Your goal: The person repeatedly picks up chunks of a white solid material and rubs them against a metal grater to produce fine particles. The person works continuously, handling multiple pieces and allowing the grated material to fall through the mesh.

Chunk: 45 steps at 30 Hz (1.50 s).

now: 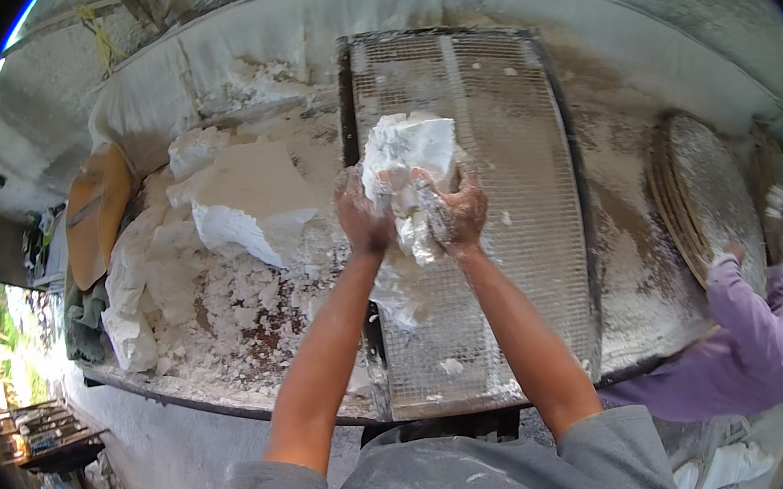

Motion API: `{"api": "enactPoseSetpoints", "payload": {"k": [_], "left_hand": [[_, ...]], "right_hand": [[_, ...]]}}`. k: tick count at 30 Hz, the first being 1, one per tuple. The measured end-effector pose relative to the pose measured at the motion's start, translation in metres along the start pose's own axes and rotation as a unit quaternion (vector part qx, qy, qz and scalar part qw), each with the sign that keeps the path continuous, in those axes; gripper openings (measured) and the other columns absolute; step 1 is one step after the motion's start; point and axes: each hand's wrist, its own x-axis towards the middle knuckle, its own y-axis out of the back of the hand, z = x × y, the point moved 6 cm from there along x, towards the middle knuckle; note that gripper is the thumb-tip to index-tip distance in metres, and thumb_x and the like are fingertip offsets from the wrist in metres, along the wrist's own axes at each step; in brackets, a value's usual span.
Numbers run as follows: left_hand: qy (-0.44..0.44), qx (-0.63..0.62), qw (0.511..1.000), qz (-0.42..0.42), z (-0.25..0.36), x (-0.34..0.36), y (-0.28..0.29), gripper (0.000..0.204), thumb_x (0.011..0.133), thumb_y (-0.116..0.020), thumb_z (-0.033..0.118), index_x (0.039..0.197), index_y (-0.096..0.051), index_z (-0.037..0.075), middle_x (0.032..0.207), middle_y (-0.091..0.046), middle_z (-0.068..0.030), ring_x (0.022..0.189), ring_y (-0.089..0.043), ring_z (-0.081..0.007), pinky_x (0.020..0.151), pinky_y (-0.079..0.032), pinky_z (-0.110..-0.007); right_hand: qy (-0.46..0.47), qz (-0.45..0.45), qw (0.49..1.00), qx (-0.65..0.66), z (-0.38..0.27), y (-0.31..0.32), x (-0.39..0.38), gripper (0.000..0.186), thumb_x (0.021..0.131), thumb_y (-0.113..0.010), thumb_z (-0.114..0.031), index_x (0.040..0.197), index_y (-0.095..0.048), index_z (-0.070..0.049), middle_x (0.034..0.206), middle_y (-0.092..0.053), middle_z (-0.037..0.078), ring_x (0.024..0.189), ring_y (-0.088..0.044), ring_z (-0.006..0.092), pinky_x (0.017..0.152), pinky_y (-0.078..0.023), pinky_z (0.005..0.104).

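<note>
Over a rectangular wire mesh screen in a dark frame (pixel 525 296), both my hands grip a crumbly white lump (pixel 413 144) that is cracked or breaking at its lower part. My left hand (pixel 360 211) wraps its left side, and my right hand (pixel 455 205) presses into it from the right, thumb across the front. White crumbs and powder lie on the mesh below my hands.
Large white slabs and rubble (pixel 237 180) fill the left of the worktop, near a tan board (pixel 94 212). Round trays (pixel 712 186) lean at the right, where a co-worker in purple (pixel 745 299) touches them. A curved wall runs along the back.
</note>
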Motion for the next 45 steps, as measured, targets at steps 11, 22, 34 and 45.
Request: {"api": "enactPoseSetpoints", "payload": {"k": [11, 22, 34, 45], "left_hand": [[0.069, -0.104, 0.991, 0.055, 0.079, -0.084, 0.03, 0.059, 0.095, -0.061, 0.04, 0.131, -0.056, -0.006, 0.126, -0.061, -0.0224, 0.123, -0.056, -0.0388, 0.114, -0.032, -0.05], [-0.048, 0.168, 0.979, 0.103, 0.012, 0.076, -0.052, 0.067, 0.071, -0.082, 0.051, 0.118, -0.069, 0.006, 0.115, -0.069, -0.0184, 0.113, -0.061, -0.0405, 0.113, -0.035, -0.05], [-0.051, -0.031, 0.998, -0.017, 0.004, 0.081, -0.032, 0.066, 0.086, -0.07, 0.04, 0.133, -0.057, -0.004, 0.143, -0.05, -0.0294, 0.135, -0.045, -0.0444, 0.117, -0.029, -0.054], [0.053, -0.156, 0.984, -0.067, -0.034, 0.173, -0.068, 0.042, 0.094, -0.066, 0.038, 0.116, -0.073, 0.004, 0.115, -0.073, -0.0163, 0.117, -0.064, -0.0365, 0.103, -0.047, -0.044]], "right_hand": [[0.126, -0.067, 0.975, 0.167, 0.043, 0.032, -0.106, 0.09, 0.079, -0.079, -0.05, 0.148, -0.045, -0.004, 0.15, -0.045, 0.021, 0.14, -0.04, 0.0383, 0.119, -0.028, 0.0532], [0.123, 0.023, 0.956, -0.266, 0.029, -0.029, 0.112, 0.064, 0.086, -0.072, -0.05, 0.128, -0.061, -0.002, 0.121, -0.066, 0.022, 0.116, -0.059, 0.0415, 0.101, -0.045, 0.0493], [0.211, -0.041, 0.975, 0.063, 0.033, -0.022, 0.069, 0.064, 0.081, -0.079, -0.04, 0.127, -0.058, -0.001, 0.124, -0.06, 0.02, 0.119, -0.056, 0.0388, 0.103, -0.042, 0.0512], [0.098, -0.027, 0.989, 0.112, 0.031, -0.058, 0.17, 0.03, 0.101, -0.054, -0.03, 0.109, -0.07, -0.006, 0.081, -0.071, 0.015, 0.07, -0.069, 0.0336, 0.066, -0.053, 0.0424]]}}
